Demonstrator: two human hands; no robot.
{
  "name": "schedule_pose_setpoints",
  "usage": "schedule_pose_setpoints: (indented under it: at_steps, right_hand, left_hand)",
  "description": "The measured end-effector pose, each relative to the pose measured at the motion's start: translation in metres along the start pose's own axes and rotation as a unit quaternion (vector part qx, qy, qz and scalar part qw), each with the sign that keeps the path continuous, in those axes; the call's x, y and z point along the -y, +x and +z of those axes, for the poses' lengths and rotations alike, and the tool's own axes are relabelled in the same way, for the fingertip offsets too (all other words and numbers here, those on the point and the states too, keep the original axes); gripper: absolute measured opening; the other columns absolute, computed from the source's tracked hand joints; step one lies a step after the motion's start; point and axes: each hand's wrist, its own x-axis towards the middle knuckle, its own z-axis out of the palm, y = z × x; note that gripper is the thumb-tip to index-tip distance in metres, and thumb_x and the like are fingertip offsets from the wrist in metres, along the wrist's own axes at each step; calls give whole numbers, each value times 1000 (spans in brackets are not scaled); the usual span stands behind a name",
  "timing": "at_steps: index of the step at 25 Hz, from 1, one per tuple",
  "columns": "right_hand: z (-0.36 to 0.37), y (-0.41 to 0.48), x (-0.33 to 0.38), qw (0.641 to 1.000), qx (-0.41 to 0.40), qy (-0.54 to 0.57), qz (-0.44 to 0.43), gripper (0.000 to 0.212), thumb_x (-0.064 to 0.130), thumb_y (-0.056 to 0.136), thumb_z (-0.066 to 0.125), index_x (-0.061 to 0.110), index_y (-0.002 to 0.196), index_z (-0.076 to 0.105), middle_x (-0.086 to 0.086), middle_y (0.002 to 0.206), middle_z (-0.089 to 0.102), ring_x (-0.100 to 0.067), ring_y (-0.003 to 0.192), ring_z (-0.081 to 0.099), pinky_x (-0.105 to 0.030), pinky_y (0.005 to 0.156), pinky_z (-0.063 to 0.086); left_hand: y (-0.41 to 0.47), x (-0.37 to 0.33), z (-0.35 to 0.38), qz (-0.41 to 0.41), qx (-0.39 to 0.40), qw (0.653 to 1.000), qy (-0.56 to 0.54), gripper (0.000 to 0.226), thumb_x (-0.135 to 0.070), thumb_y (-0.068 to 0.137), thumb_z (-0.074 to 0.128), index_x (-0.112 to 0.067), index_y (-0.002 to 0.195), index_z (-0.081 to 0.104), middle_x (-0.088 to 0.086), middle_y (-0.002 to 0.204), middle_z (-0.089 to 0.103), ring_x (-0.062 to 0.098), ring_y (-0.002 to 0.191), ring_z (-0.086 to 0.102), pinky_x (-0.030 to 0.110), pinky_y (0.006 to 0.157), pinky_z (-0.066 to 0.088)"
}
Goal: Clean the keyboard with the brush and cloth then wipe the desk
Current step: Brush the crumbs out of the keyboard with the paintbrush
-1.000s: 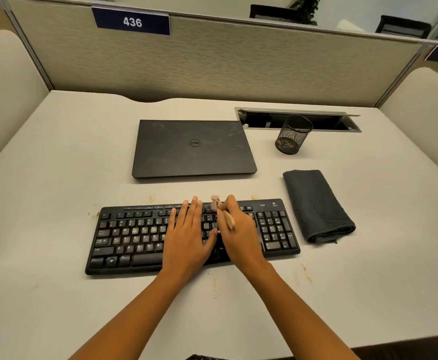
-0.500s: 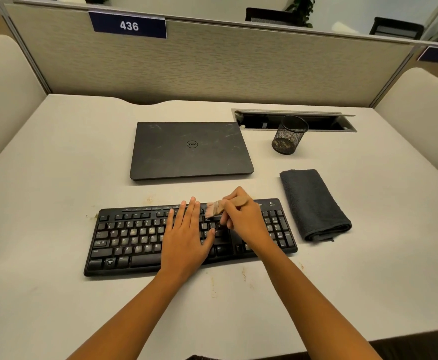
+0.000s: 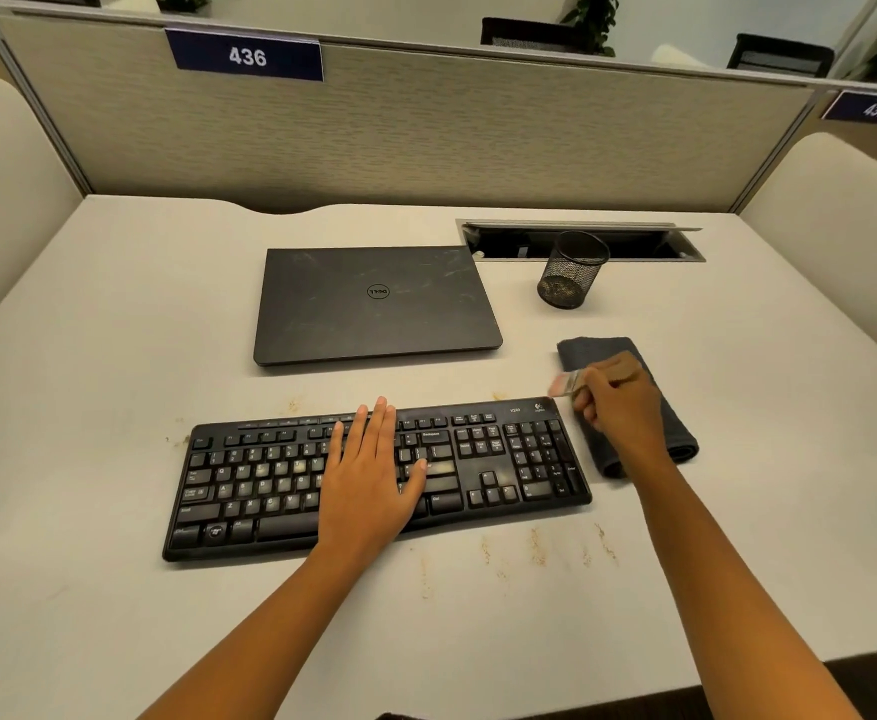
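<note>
A black keyboard [image 3: 264, 485] with dusty keys lies on the white desk [image 3: 114, 330]. My left hand [image 3: 371, 478] rests flat on its middle keys, fingers straight. Off the keyboard's right end, my right hand [image 3: 620, 402] grips a small brush [image 3: 566, 383], bristles pointing left above the keyboard's top right corner. Under that hand lies a folded dark grey cloth [image 3: 678, 439], partly hidden by it.
A shut black laptop [image 3: 374, 304] lies behind the keyboard. A black mesh pen cup [image 3: 571, 272] stands by an open cable slot [image 3: 581, 241] at the back right. Brown crumbs and dust streaks [image 3: 535, 550] mark the desk in front of the keyboard. Partition walls close three sides.
My right hand has carried the brush rightward from the keyboard's middle to beyond its right end, over the cloth. My left hand has stayed flat on the keys.
</note>
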Motion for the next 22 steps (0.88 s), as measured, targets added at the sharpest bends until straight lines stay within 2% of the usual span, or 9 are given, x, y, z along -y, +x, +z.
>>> schedule_pose_setpoints:
  at_steps: [2,4,8,11,14,17,20,22]
  right_hand:
    - [2,-3,-1,998,44,29,19,27,14,95,49,6,76,66,-8,64,65,-8,46,52,-18,42,43]
    - [-4,-6,-2,996,74,16,53,33,11,94,46,3,68,64,-12,60,63,-12,42,48,-18,36,38]
    - [-19,-6,4,985,114,-69,110,37,13,91,46,-6,65,65,-13,55,62,-18,41,48,-21,37,38]
    - [-11,-7,5,992,108,-8,65,41,18,96,46,0,64,65,-14,59,65,-19,46,53,-22,40,41]
    - [-2,-18,5,995,102,-7,16,39,19,98,48,1,68,65,-16,63,66,-17,49,55,-19,42,43]
    - [-11,-28,10,986,152,-68,-1,33,18,99,47,7,70,59,-11,57,63,-9,37,48,-16,37,38]
    - [-27,-39,13,949,241,-200,19,38,29,101,43,8,74,59,-7,52,61,-8,34,47,-20,39,38]
    - [-31,-46,14,944,252,-210,25,42,33,101,41,7,75,62,-5,50,61,-7,33,47,-19,39,37]
  left_hand:
    - [0,0,0,0,0,1000,-3,80,-63,92,15,-15,156,16,1,163,12,17,151,5,40,122,1]
    - [0,0,0,0,0,1000,-3,80,-63,93,15,-15,156,17,1,163,13,18,151,6,40,122,2]
    - [0,0,0,-1,-3,1000,2,79,-63,93,16,-14,156,18,1,163,13,18,151,7,40,122,2]
    - [-1,0,0,1,-2,1000,4,79,-63,93,16,-14,156,17,1,163,12,17,151,6,39,122,0]
    - [-1,-1,0,1,-3,1000,2,79,-63,93,16,-14,156,18,1,163,13,18,151,6,39,122,-1]
    - [0,-2,-1,-1,-4,1000,1,79,-62,93,16,-14,156,19,1,163,14,18,151,7,39,122,1]
    - [-1,-1,-1,-3,-6,1000,0,79,-62,93,17,-14,156,19,1,163,14,18,151,7,39,122,0]
    - [-1,-1,0,-3,-6,1000,0,78,-62,93,18,-14,156,19,1,163,14,18,151,7,38,122,0]
